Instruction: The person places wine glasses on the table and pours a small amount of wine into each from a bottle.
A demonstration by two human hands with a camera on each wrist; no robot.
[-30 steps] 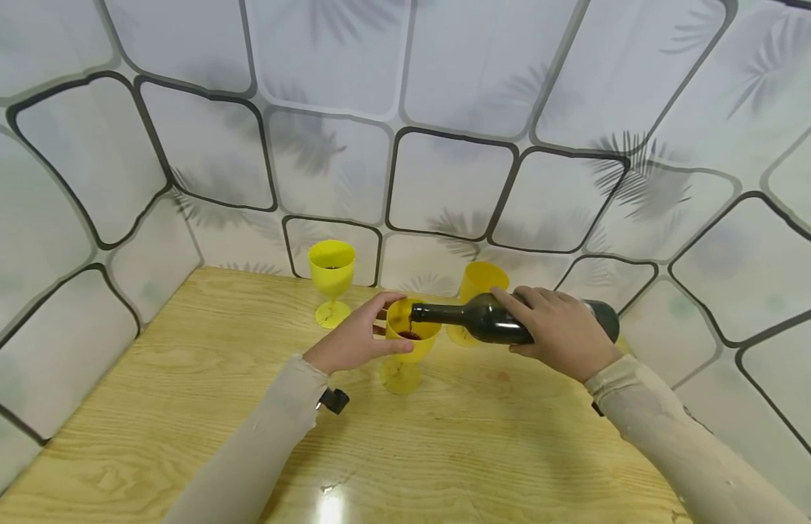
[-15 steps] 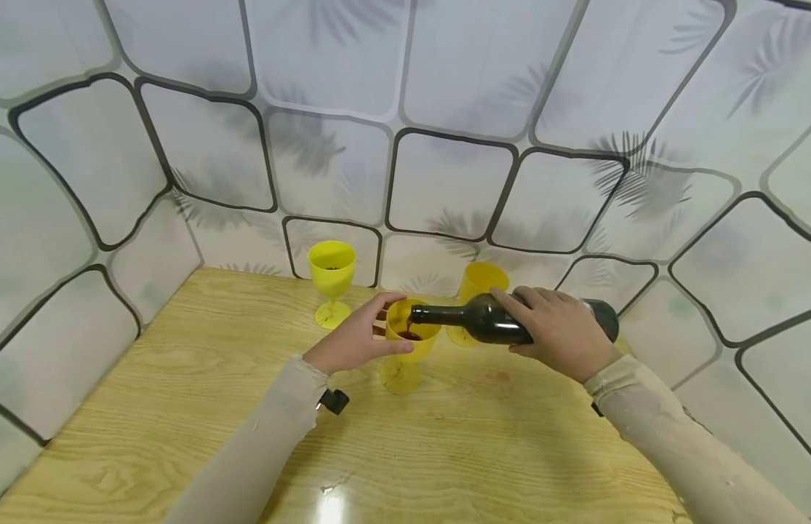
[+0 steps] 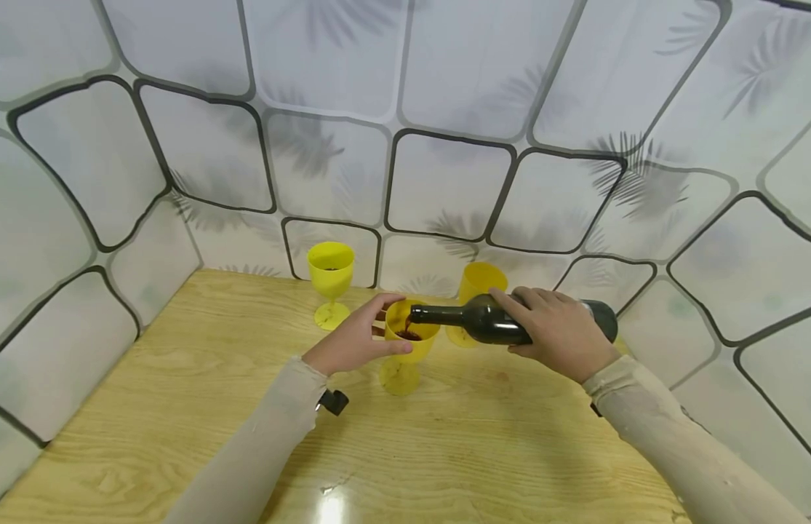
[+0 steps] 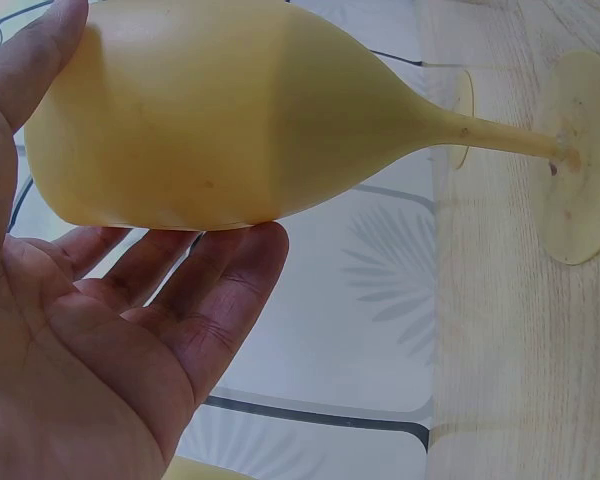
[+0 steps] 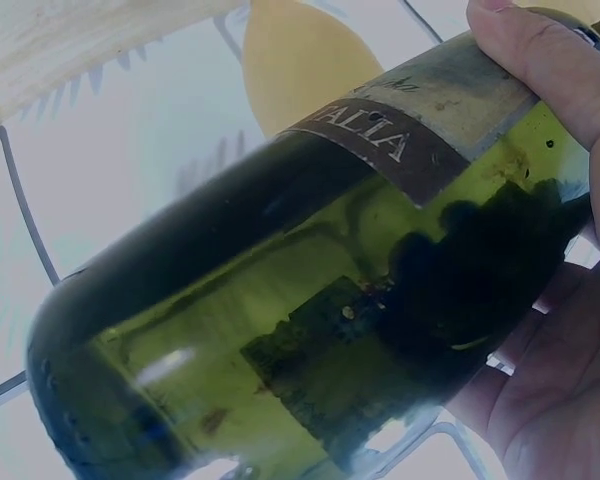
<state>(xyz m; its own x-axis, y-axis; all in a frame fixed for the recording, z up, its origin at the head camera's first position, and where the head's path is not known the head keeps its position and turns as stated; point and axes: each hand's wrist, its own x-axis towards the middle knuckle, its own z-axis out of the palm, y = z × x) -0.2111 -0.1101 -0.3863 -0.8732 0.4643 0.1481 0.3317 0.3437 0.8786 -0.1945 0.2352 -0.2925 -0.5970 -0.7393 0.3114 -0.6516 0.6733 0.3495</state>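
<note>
hidden stem, cropped foot

in the head view the dark green glass bottle [image 3: 493, 320] hides the stem of the rear yellow, round-bowled goblet [image 3: 484, 279]; the right hand [image 3: 562, 331] covers the bottle's middle; the left wrist view crops the foot of the front yellow, round-bowled goblet [image 4: 210, 110]; the right wrist view cuts off the bottle's neck

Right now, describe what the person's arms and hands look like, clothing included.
The left sleeve and right sleeve are long, pale beige and creased near the wrists. The left hand and right hand are ungloved. A small black wrist camera shows at the left wrist; at the right, only a black sliver.
</note>
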